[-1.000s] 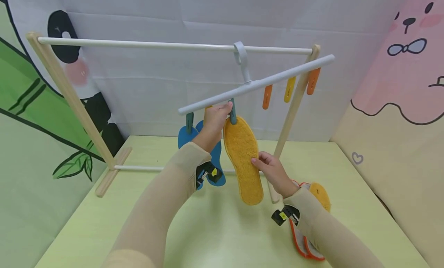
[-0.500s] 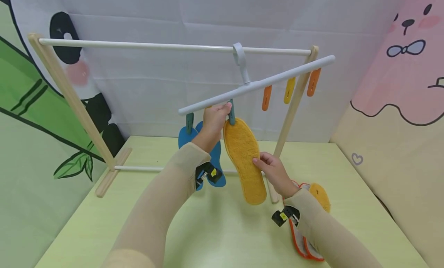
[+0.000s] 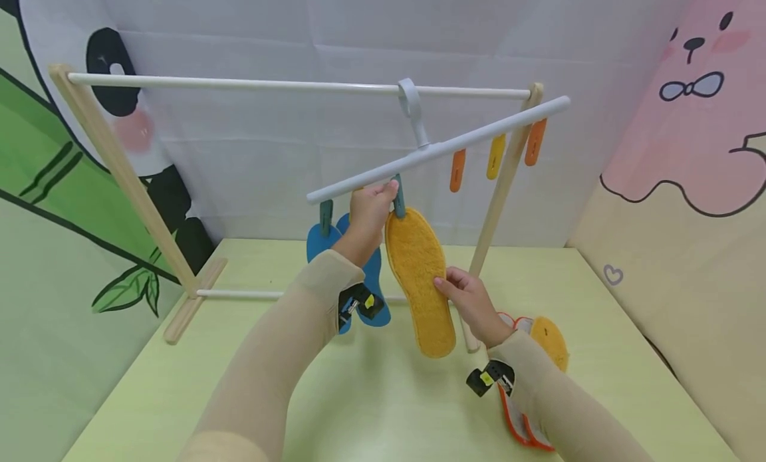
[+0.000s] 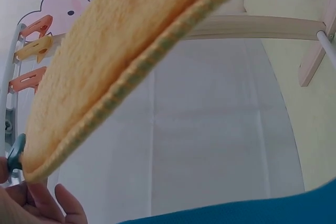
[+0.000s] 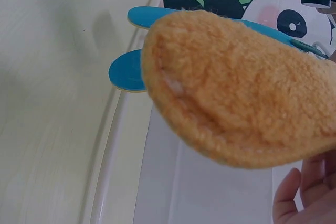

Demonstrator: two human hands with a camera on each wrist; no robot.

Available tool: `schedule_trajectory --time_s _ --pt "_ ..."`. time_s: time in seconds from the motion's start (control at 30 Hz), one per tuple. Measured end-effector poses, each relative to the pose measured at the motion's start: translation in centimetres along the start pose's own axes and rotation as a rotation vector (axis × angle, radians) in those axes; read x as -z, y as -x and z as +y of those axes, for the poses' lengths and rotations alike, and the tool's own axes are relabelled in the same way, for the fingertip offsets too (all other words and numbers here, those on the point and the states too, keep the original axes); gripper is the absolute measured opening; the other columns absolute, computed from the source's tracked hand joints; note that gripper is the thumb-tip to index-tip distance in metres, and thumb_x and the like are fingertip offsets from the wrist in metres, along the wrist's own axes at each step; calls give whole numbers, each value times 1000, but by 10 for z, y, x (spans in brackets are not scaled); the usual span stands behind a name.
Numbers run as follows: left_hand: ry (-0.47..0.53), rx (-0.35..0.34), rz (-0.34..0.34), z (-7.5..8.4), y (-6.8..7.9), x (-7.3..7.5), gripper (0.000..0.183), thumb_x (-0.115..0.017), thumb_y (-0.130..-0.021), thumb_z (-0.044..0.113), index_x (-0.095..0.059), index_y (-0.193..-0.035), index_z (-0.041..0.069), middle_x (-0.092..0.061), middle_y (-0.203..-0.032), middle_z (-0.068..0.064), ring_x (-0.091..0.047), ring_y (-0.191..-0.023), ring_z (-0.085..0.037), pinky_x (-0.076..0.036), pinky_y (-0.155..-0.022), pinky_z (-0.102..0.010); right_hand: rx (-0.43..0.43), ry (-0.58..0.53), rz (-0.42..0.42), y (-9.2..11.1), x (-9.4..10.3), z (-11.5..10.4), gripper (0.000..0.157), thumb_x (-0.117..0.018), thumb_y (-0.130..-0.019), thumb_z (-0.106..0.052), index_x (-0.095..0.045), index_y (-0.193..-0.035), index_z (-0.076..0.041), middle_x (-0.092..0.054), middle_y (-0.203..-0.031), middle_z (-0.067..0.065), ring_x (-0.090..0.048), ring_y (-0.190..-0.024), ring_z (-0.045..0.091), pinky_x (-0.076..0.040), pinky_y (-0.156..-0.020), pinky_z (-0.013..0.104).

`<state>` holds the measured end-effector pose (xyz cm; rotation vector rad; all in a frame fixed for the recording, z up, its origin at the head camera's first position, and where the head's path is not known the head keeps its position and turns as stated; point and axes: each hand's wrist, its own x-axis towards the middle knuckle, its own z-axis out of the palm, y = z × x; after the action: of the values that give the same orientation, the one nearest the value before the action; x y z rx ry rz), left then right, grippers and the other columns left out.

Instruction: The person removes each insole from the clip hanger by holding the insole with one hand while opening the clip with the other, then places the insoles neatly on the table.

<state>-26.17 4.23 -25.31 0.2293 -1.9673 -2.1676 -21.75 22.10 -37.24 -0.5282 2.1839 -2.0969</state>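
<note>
A fuzzy yellow insole hangs toe-down beneath a tilted pale grey clip hanger. At its top end is a teal clip, which my left hand pinches. My right hand holds the insole's right edge between thumb and fingers. In the left wrist view the insole slants up from the left fingers. The right wrist view shows its fleecy side large. Blue insoles hang left of it, partly behind my left hand, one under another teal clip.
The hanger's hook sits on the top bar of a wooden rack. Orange and yellow clips hang at its right. Red-edged grey insoles and another yellow insole lie on the table, partly under my right sleeve.
The yellow insole's lower end swings slightly right, then back left. Both hands keep their hold with little movement, and the view shifts slightly.
</note>
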Motion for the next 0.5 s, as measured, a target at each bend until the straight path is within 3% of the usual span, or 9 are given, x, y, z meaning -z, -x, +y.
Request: schedule_trajectory --time_s 0.2,0.33,0.5 --pt "-4 -19 9 0 0 -1 28 -61 -96 22 -64 -78 1 -51 -90 -1 -42 -92 -15 -33 -76 -27 7 -2 14 1 1 0 25 -52 -98 -6 -54 -106 17 -65 -86 -4 -62 -80 6 -50 -75 22" --pt "-9 -13 -1 1 0 -1 28 -60 -96 23 -64 -81 0 -44 -80 -2 -40 -77 -15 -32 -69 -26 7 3 24 2 1 -1 24 -53 -97 -7 -55 -106 16 -65 -86 -4 -61 -80 6 -49 -76 22" --pt "-36 -9 2 1 2 2 27 -61 -96 24 -70 -100 -1 -47 -81 0 -38 -63 -14 -34 -64 -24 1 7 44 3 -2 2 23 -54 -96 -3 -54 -103 18 -61 -85 -3 -60 -78 6 -49 -75 22"
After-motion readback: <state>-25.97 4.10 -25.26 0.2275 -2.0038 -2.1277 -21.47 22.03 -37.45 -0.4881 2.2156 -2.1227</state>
